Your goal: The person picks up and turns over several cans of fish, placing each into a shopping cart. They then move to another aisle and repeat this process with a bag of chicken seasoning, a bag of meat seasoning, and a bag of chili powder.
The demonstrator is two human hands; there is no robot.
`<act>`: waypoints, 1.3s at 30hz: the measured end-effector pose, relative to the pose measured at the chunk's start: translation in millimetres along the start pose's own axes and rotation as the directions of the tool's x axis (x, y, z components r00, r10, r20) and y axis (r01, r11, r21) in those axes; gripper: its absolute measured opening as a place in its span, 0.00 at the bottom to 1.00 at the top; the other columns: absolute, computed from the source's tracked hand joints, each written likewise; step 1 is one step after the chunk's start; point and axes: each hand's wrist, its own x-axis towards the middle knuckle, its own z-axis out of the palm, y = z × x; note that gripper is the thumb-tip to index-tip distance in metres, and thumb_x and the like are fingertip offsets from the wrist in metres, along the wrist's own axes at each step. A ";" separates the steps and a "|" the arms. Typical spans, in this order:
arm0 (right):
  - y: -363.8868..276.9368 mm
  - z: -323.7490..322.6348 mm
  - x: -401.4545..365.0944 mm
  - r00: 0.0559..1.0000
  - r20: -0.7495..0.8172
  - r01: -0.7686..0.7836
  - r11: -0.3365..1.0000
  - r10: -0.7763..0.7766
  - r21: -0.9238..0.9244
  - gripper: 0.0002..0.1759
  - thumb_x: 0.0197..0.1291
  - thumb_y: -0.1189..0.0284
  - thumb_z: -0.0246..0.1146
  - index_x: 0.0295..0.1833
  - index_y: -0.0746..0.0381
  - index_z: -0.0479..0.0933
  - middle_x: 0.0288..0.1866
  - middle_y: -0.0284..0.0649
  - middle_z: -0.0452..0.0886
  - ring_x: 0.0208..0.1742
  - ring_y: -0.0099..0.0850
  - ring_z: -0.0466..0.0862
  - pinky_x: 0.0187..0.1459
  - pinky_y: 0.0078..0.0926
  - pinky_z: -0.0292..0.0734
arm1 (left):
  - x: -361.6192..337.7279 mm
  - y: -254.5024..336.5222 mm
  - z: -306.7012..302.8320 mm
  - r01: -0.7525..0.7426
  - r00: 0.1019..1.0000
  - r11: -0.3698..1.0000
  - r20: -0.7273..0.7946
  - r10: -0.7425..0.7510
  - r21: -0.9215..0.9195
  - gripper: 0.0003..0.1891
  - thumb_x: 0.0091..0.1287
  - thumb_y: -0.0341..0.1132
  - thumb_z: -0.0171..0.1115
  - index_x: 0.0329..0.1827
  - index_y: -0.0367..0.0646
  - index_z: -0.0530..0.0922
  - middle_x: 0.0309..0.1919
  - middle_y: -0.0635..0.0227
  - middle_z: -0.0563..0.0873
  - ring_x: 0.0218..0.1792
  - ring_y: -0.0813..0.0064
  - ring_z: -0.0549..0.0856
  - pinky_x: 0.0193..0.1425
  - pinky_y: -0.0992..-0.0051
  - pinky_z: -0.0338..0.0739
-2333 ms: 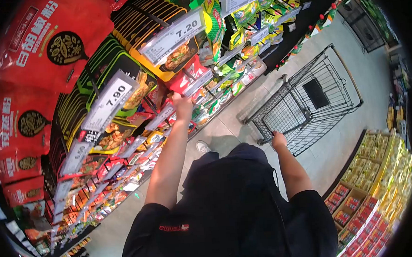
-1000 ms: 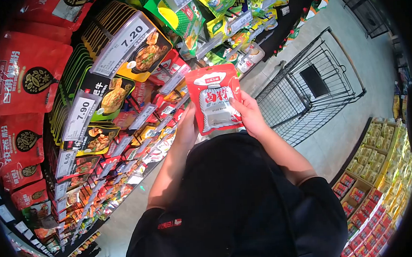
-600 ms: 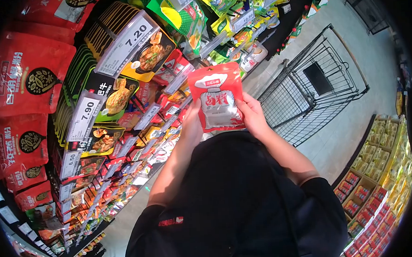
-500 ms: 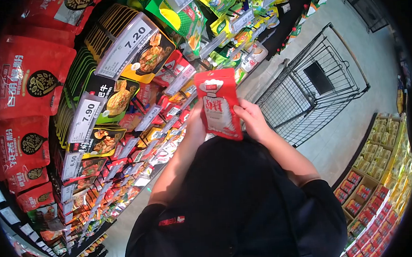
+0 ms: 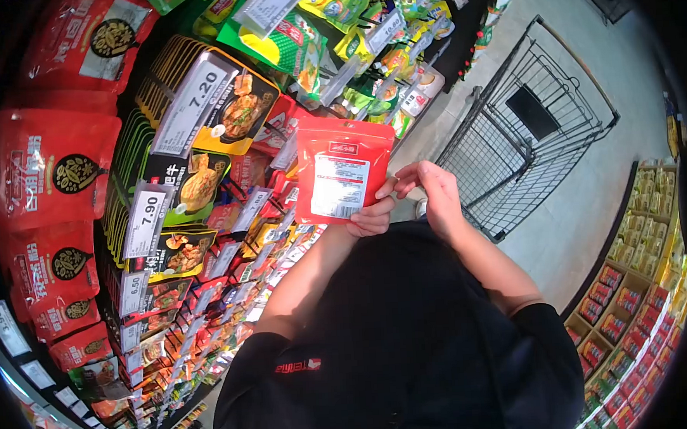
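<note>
A red pouch (image 5: 342,170) is held up in front of my chest, its back with a white printed label facing me. My left hand (image 5: 372,214) grips the pouch at its lower right, fingers wrapped over the edge. Just right of the pouch is my right hand (image 5: 433,188), raised, with its fingers partly curled and apart, holding nothing. Behind the pouch, packets hang on the shelf, among them a yellow-edged packet (image 5: 242,109) by a 7.20 price tag (image 5: 195,102).
An upright wire shopping cart (image 5: 522,131) stands on the grey floor (image 5: 584,202) to the right. Larger red pouches (image 5: 57,167) hang at the far left. Boxed goods (image 5: 633,254) fill a display at the lower right.
The pouch has turned from its front to its labelled back and moved slightly left. My right hand has let go of it. The view has shifted a little.
</note>
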 end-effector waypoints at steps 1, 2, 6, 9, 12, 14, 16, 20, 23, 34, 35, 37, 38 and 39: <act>-0.4 -1.8 -2.1 1.000 -0.013 -0.002 1.000 0.002 0.002 0.27 0.79 0.60 0.45 0.45 0.73 0.79 0.36 0.44 0.85 0.39 0.28 0.82 0.46 0.28 0.78 | 2.1 -1.3 1.4 0.007 1.000 1.000 -0.005 -0.007 -0.009 0.19 0.77 0.48 0.51 0.41 0.38 0.67 0.20 0.66 0.73 0.16 0.80 0.75 0.20 0.85 0.69; -2.1 -2.7 -3.5 1.000 -0.020 -0.007 1.000 0.007 0.005 0.27 0.79 0.60 0.45 0.45 0.73 0.79 0.36 0.44 0.85 0.38 0.29 0.82 0.46 0.28 0.78 | 4.1 -2.2 3.0 0.000 1.000 1.000 0.022 -0.001 0.028 0.17 0.78 0.47 0.50 0.40 0.39 0.67 0.20 0.66 0.76 0.15 0.80 0.77 0.19 0.85 0.68; 1.9 -7.5 -7.0 0.999 -0.032 -0.008 0.997 0.011 0.081 0.26 0.80 0.58 0.48 0.45 0.71 0.80 0.34 0.39 0.83 0.37 0.24 0.81 0.44 0.25 0.77 | 6.1 -3.9 5.6 -0.020 0.999 0.996 0.033 0.017 0.086 0.17 0.79 0.46 0.50 0.37 0.41 0.67 0.17 0.66 0.77 0.13 0.81 0.76 0.16 0.84 0.66; 0.4 -11.5 -9.4 1.000 -0.023 -0.008 0.997 0.010 0.078 0.26 0.80 0.58 0.48 0.45 0.71 0.80 0.34 0.39 0.83 0.37 0.25 0.81 0.43 0.25 0.77 | 9.0 -5.1 -2.4 -0.031 0.998 0.993 0.057 0.025 0.113 0.17 0.78 0.46 0.51 0.35 0.42 0.67 0.15 0.67 0.76 0.12 0.82 0.75 0.16 0.84 0.66; 2.6 -15.6 -10.6 0.999 -0.029 -0.023 0.996 0.025 0.081 0.27 0.79 0.57 0.48 0.44 0.71 0.80 0.33 0.39 0.83 0.38 0.25 0.82 0.43 0.25 0.77 | 17.7 -8.2 -5.8 -0.032 0.996 0.992 0.089 0.021 0.123 0.17 0.77 0.46 0.53 0.34 0.44 0.67 0.14 0.68 0.76 0.11 0.81 0.74 0.17 0.83 0.65; 5.7 -16.3 -10.4 0.998 -0.051 -0.032 0.994 0.037 0.102 0.27 0.79 0.57 0.49 0.44 0.70 0.80 0.34 0.39 0.83 0.38 0.25 0.81 0.43 0.26 0.77 | 20.4 -8.2 -6.4 -0.032 0.995 0.992 0.097 0.020 0.126 0.16 0.77 0.46 0.53 0.34 0.44 0.67 0.15 0.68 0.76 0.12 0.81 0.75 0.17 0.83 0.65; 6.4 -23.8 -13.6 0.997 -0.081 -0.007 0.992 0.017 0.124 0.27 0.78 0.56 0.50 0.44 0.70 0.81 0.34 0.40 0.84 0.38 0.27 0.82 0.45 0.27 0.76 | 20.9 -4.5 -11.9 -0.026 1.000 0.990 0.011 0.025 0.135 0.15 0.75 0.46 0.55 0.35 0.45 0.68 0.19 0.68 0.77 0.13 0.81 0.73 0.18 0.82 0.64; 4.7 -38.7 -15.7 0.997 -0.049 -0.051 0.996 0.054 0.066 0.26 0.76 0.56 0.52 0.47 0.71 0.81 0.41 0.42 0.84 0.44 0.29 0.82 0.50 0.29 0.75 | 20.2 -1.6 -12.2 -0.183 0.798 0.853 -0.433 0.420 0.489 0.14 0.74 0.45 0.55 0.38 0.43 0.71 0.25 0.70 0.75 0.19 0.78 0.73 0.22 0.79 0.67; -0.2 -45.3 -17.1 0.992 -0.075 -0.091 0.988 0.101 0.125 0.24 0.76 0.58 0.53 0.58 0.69 0.77 0.46 0.41 0.83 0.47 0.28 0.82 0.52 0.27 0.75 | 26.3 -0.9 -14.6 0.074 0.198 0.577 -0.579 0.791 0.813 0.13 0.78 0.43 0.52 0.42 0.43 0.76 0.29 0.70 0.78 0.26 0.77 0.77 0.29 0.75 0.72; 52.2 -106.8 -35.1 0.895 -0.230 -0.370 0.924 0.381 0.091 0.24 0.68 0.75 0.63 0.67 0.67 0.70 0.51 0.45 0.83 0.48 0.30 0.84 0.48 0.28 0.82 | 32.1 -29.7 -60.6 0.503 0.355 -0.053 -0.151 0.923 0.863 0.15 0.83 0.38 0.46 0.38 0.40 0.72 0.30 0.75 0.74 0.35 0.89 0.69 0.40 0.81 0.67; 42.2 -109.4 -35.1 0.835 -0.291 -0.398 0.877 0.467 0.268 0.20 0.69 0.79 0.59 0.65 0.66 0.72 0.52 0.45 0.84 0.48 0.30 0.84 0.50 0.28 0.82 | 31.6 -29.6 -68.7 0.615 0.405 -0.168 -0.126 0.906 0.770 0.15 0.82 0.37 0.47 0.35 0.40 0.70 0.29 0.74 0.71 0.34 0.88 0.67 0.38 0.81 0.65; 57.2 -135.8 -39.3 0.834 -0.347 -0.295 0.878 0.429 0.378 0.17 0.71 0.81 0.55 0.63 0.64 0.73 0.51 0.43 0.84 0.49 0.30 0.84 0.52 0.29 0.81 | 35.1 -25.9 -90.4 0.566 0.477 -0.158 -0.165 0.863 0.809 0.14 0.80 0.35 0.51 0.34 0.38 0.71 0.24 0.72 0.69 0.29 0.85 0.67 0.33 0.77 0.64; 57.0 -150.7 -40.4 0.826 -0.392 -0.274 0.896 0.405 0.349 0.16 0.72 0.81 0.54 0.62 0.62 0.74 0.50 0.39 0.84 0.50 0.29 0.84 0.54 0.28 0.81 | 44.2 -25.6 -91.2 0.629 0.468 -0.149 -0.218 0.856 0.763 0.12 0.79 0.35 0.52 0.38 0.36 0.74 0.25 0.70 0.73 0.28 0.83 0.71 0.34 0.77 0.68; 52.8 -163.2 -39.1 0.765 -0.470 -0.279 0.884 0.440 0.374 0.16 0.72 0.80 0.55 0.62 0.62 0.74 0.47 0.36 0.84 0.46 0.24 0.83 0.48 0.24 0.81 | 54.7 -26.0 -93.7 0.688 0.455 -0.141 -0.272 0.848 0.712 0.11 0.79 0.35 0.53 0.42 0.35 0.77 0.25 0.68 0.77 0.28 0.82 0.76 0.35 0.77 0.71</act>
